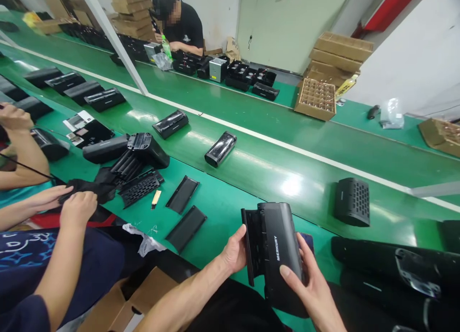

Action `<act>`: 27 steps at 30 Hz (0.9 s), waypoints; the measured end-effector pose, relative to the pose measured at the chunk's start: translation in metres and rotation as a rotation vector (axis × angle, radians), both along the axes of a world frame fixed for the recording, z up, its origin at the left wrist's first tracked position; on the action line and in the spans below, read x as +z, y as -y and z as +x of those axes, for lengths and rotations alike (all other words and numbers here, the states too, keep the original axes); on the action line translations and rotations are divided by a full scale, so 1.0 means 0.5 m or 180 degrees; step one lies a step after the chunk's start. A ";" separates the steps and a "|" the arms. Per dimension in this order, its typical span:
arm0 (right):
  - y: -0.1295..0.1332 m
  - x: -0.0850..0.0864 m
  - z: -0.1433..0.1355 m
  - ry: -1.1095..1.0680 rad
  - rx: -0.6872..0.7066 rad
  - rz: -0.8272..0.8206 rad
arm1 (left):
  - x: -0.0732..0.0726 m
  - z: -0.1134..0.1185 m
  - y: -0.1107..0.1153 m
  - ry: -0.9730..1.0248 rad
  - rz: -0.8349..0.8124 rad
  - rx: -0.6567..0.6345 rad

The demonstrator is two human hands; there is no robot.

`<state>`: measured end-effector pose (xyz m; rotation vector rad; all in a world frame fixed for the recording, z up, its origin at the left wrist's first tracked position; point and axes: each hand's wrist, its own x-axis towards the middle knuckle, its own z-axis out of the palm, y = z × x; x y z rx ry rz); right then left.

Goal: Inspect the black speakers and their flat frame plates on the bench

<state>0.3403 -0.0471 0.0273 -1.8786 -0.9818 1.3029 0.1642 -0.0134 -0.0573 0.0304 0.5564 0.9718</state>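
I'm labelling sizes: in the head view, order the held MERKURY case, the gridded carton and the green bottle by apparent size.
1. MERKURY case, near the camera
2. Gridded carton
3. Green bottle

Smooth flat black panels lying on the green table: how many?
2: the farther panel, beside a small pale-yellow piece, and the nearer panel, left of the left hand. More may be hidden under the perforated parts.
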 end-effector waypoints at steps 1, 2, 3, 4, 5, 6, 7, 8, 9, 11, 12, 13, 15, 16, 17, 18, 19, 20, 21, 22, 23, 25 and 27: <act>-0.002 0.000 -0.002 0.0084 0.0077 0.0043 | -0.004 0.003 0.000 0.0037 -0.0012 -0.0019; -0.003 -0.001 -0.004 0.0188 0.0174 0.0083 | -0.009 0.006 0.001 0.0065 -0.0029 -0.0022; -0.005 -0.003 -0.006 0.0307 0.0287 0.0109 | -0.014 0.009 0.001 0.0078 -0.0031 -0.0018; -0.006 -0.005 -0.007 0.0430 0.0406 0.0123 | -0.018 0.012 0.002 0.0080 -0.0011 -0.0024; -0.008 -0.008 -0.007 0.0546 0.0516 0.0129 | -0.021 0.015 0.002 0.0064 0.0029 -0.0021; -0.009 -0.011 -0.007 0.0648 0.0607 0.0127 | -0.023 0.018 0.002 0.0045 0.0077 -0.0014; -0.010 -0.014 -0.007 0.0734 0.0679 0.0125 | -0.024 0.021 0.002 0.0031 0.0123 0.0000; -0.010 -0.018 -0.006 0.0803 0.0734 0.0125 | -0.024 0.023 0.001 0.0027 0.0159 0.0016; -0.011 -0.021 -0.004 0.0857 0.0774 0.0133 | -0.024 0.025 0.001 0.0029 0.0179 0.0029; -0.011 -0.025 -0.002 0.0934 0.0825 0.0167 | -0.023 0.030 -0.002 0.0031 0.0195 0.0089; -0.012 -0.026 -0.002 0.0959 0.0852 0.0194 | -0.023 0.032 -0.003 0.0037 0.0207 0.0112; -0.012 -0.027 -0.001 0.0978 0.0882 0.0220 | -0.022 0.034 -0.005 0.0041 0.0224 0.0126; -0.013 -0.027 -0.002 0.1004 0.0945 0.0264 | -0.021 0.037 -0.007 0.0032 0.0271 0.0168; -0.014 -0.026 -0.001 0.1023 0.0977 0.0278 | -0.021 0.038 -0.008 0.0014 0.0295 0.0194; -0.014 -0.027 -0.001 0.1054 0.1002 0.0284 | -0.021 0.039 -0.008 -0.0012 0.0313 0.0217; -0.015 -0.027 0.000 0.1095 0.1025 0.0287 | -0.021 0.041 -0.009 -0.0044 0.0328 0.0237; -0.015 -0.029 0.001 0.1137 0.1052 0.0290 | -0.023 0.042 -0.009 -0.0075 0.0337 0.0255; -0.015 -0.031 0.003 0.1179 0.1081 0.0291 | -0.025 0.043 -0.009 -0.0098 0.0341 0.0264; -0.016 -0.034 0.006 0.1216 0.1109 0.0284 | -0.029 0.044 -0.008 -0.0112 0.0342 0.0264; -0.016 -0.036 0.009 0.1239 0.1144 0.0268 | -0.032 0.045 -0.008 -0.0122 0.0341 0.0257; -0.016 -0.039 0.011 0.1252 0.1177 0.0253 | -0.036 0.046 -0.007 -0.0134 0.0342 0.0252; -0.017 -0.043 0.016 0.1264 0.1197 0.0229 | -0.043 0.048 -0.005 -0.0166 0.0336 0.0230; -0.016 -0.045 0.019 0.1252 0.1188 0.0225 | -0.047 0.049 -0.005 -0.0208 0.0321 0.0206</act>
